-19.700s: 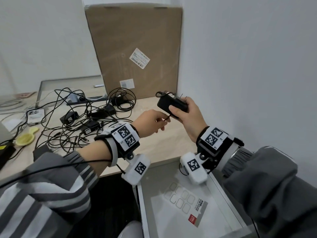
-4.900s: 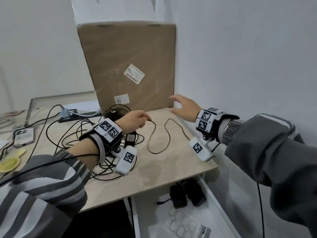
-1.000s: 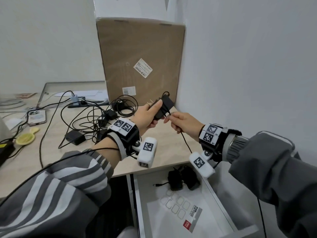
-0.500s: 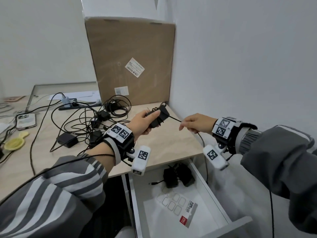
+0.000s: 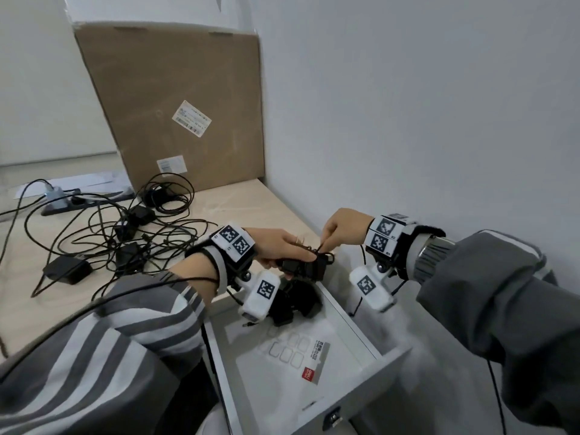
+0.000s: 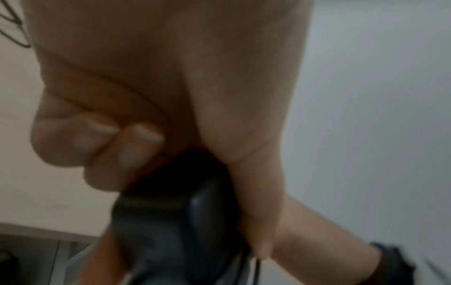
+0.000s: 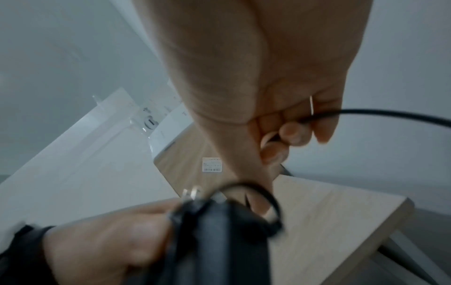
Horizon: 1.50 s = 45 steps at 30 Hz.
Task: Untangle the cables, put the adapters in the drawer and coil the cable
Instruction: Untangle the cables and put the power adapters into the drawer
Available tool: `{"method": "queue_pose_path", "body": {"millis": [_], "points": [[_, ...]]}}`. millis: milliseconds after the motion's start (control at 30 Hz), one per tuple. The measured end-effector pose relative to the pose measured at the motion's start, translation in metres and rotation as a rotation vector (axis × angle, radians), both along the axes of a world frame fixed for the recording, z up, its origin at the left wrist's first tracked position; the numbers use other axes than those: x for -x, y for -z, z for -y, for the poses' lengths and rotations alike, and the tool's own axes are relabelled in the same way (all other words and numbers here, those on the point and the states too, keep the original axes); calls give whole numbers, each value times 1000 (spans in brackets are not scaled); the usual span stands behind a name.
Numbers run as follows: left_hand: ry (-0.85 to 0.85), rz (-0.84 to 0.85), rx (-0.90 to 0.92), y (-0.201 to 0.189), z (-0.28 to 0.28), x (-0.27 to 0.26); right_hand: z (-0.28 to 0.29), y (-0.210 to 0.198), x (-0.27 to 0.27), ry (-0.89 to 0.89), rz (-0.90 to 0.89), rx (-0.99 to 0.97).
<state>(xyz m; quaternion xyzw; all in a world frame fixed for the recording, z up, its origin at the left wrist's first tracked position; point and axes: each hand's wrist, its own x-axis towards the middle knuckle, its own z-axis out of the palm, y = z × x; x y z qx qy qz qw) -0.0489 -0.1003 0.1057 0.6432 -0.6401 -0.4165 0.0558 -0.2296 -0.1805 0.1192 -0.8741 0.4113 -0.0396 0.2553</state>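
Note:
My left hand (image 5: 292,251) grips a black adapter (image 5: 306,267) just above the desk's front edge, over the open drawer (image 5: 361,328). Its prongs stick up by my thumb. My right hand (image 5: 324,243) pinches the adapter's thin black cable (image 7: 366,113) right at the adapter, where a loop of it lies around the body (image 7: 219,241). In the left wrist view my fingers curl round the adapter (image 6: 175,221). Two more black adapters (image 5: 298,304) lie at the back of the drawer. A tangle of cables and adapters (image 5: 125,233) stays on the desk to the left.
A big cardboard box (image 5: 175,105) leans against the wall at the back of the desk. A power strip (image 5: 59,199) lies at the back left. A white sheet with a red label (image 5: 309,373) covers the drawer bottom. The wall is close on the right.
My right hand came back from the right to the adapter with the cable. Both hands moved down and nearer, to the desk edge above the drawer.

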Motion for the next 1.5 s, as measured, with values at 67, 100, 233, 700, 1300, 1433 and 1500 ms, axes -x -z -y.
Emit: {"method": "queue_pose_path", "body": {"millis": [67, 100, 233, 700, 1300, 1433, 1500], "points": [[20, 273, 88, 4, 4, 7, 0, -9, 6, 85, 68, 47], [0, 361, 175, 7, 6, 10, 0, -14, 8, 116, 116, 68], [-437, 6, 527, 14, 17, 11, -13, -23, 8, 134, 288, 144], [31, -587, 68, -37, -28, -2, -30, -18, 10, -93, 87, 14], [-393, -1016, 482, -29, -23, -14, -50, 0, -15, -86, 609, -166], [-25, -602, 163, -28, -39, -27, -51, -13, -13, -165, 217, -11], [91, -384, 67, -28, -47, -27, -56, -16, -20, -234, -88, 153]]}}
